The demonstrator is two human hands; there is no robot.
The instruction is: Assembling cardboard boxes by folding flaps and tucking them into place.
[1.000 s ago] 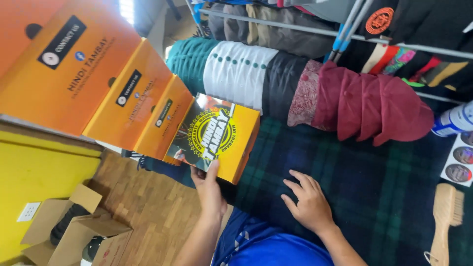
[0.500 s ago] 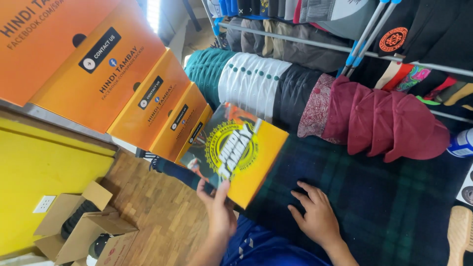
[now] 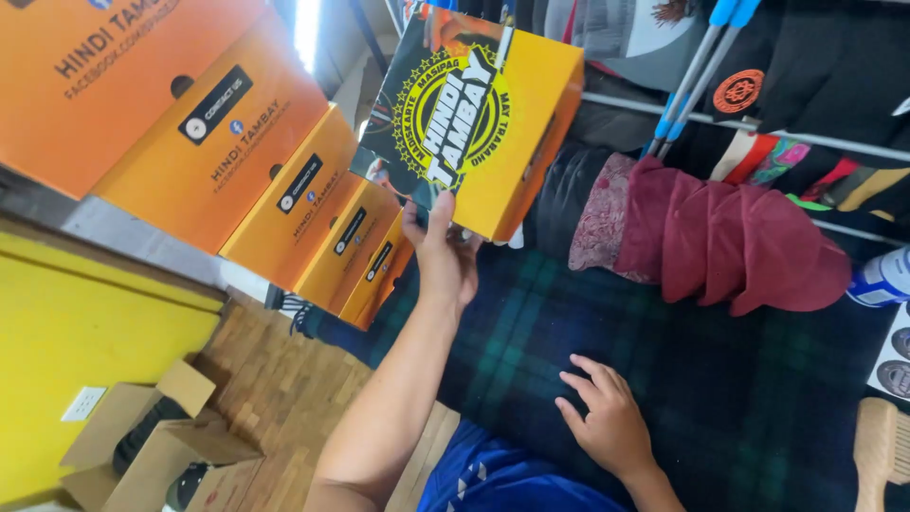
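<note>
head view: looking down at a plaid-covered tabletop, camera rolled sideways
tabletop [image 3: 720,379]: dark blue-green plaid cloth, fills the lower right
yellow wall [image 3: 85,332]: left side, white socket plate low on it
wood floor [image 3: 284,389]: strip between the wall and the tabletop's edge
orange boxes [image 3: 237,152]: row of same-looking boxes stepping from the upper left down to the tabletop's left edge, each overlapping the next
lifted box [image 3: 474,114]: orange-yellow, dark lid with a round yellow emblem, held in the air above the tabletop's far edge, tilted, clear of the row
maroon caps [image 3: 720,237]: nested stack lying on its side along the far edge, darker folded cloth beside it
cardboard carton [image 3: 152,436]: open flaps, on the floor at lower left
left hand [image 3: 441,251]: arm stretched up, fingers closed on the lifted box's lower edge, thumb on the lid
right hand [image 3: 607,417]: open, fingers spread, palm down flat on the cloth near the near edge, holding nothing
wooden brush [image 3: 877,450]: at the tabletop's right edge
spray can [image 3: 882,277]: white and blue, right edge, partly cut off
</note>
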